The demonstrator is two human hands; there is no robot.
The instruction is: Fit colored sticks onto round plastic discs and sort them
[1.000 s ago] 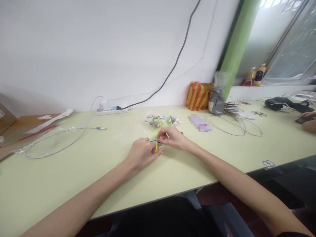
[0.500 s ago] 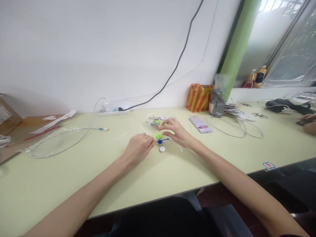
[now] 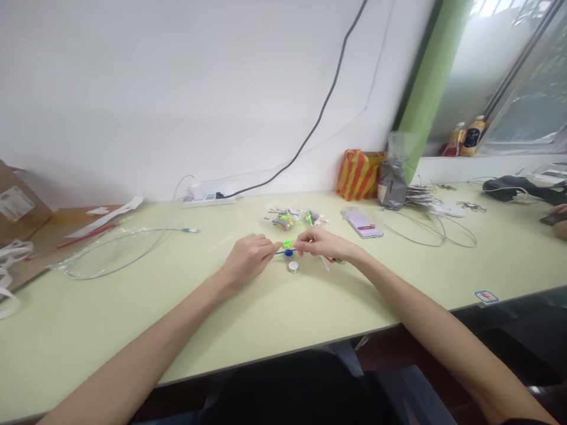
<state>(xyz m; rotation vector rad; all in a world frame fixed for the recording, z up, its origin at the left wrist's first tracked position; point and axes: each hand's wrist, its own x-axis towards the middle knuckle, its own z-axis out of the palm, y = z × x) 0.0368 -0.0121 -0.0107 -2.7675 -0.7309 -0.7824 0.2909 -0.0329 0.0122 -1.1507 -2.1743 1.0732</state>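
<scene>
On desk (image 3: 186,330) | L hand (image 3: 248,258), R hand (image 3: 322,242) grips: can't tell | green pc (image 3: 287,243) part-hid

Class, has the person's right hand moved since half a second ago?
Yes: the right hand has moved downward in the view, its fingertips closer to the stationary white disc.

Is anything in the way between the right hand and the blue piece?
Nothing visible is: the right hand is right beside the blue piece. The white round piece sits lower in the picture, not between them.
</scene>
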